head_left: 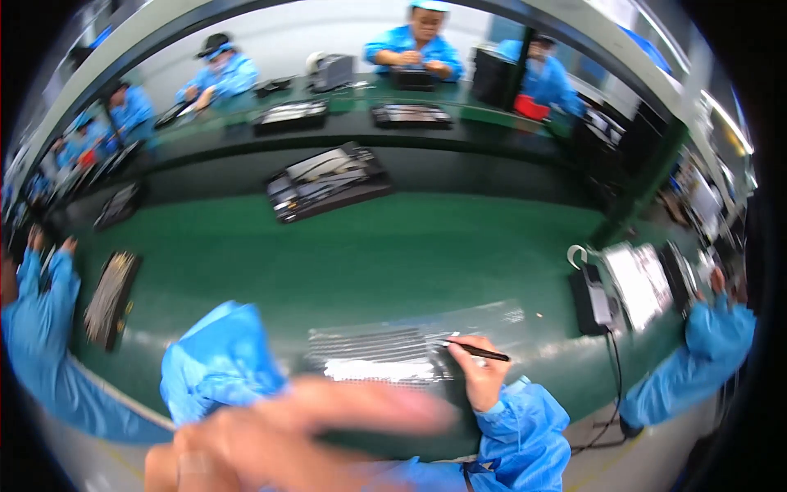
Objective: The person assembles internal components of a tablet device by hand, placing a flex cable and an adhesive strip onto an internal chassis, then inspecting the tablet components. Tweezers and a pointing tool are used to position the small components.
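Note:
My right hand [482, 373] is closed round a slim black pen-like tool [484, 353], its tip pointing left. The tip is over a clear plastic sheet [492, 321] on the green bench. Beneath that hand's left side lies a clear ribbed tray [377, 348] with rows of narrow slots and a bright glare. Large and blurred in the near foreground is my left hand [303, 430], raised off the bench. One finger stretches to the right, and I see nothing held in it. Its blue sleeve [221, 353] bends up at the left. The hand covers the tray's near edge.
A black tray of parts [328, 180] sits on the bench's far side. At left lies a dark tray with thin strips [111, 299]. A black box with a cord [592, 299] and white packets [638, 283] are at right. Co-workers in blue [416, 45] sit around.

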Demonstrator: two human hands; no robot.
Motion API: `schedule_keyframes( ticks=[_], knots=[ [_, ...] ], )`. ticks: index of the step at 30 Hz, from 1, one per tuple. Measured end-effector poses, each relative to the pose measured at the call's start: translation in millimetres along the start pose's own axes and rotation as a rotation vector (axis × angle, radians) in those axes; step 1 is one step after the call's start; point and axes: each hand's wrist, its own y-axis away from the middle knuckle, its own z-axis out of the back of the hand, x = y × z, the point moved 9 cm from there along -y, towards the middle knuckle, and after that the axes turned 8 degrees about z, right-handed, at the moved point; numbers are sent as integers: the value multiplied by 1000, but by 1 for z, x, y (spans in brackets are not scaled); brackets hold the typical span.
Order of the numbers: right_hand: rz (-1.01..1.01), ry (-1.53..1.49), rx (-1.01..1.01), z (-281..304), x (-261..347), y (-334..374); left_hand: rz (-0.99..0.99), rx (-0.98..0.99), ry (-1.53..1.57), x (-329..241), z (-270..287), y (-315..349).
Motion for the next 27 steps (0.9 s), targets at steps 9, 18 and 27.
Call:
schedule_keyframes(
  ticks=[9,18,27],
  knots=[
    [-81,-52,30,1,-16,3,220,86,-282,6,-60,24],
    [-120,-86,91,-11,-19,3,472,174,-354,23,-48,5],
    [-82,-92,0,11,-29,-1,607,297,-302,91,-198,109]
  ],
)
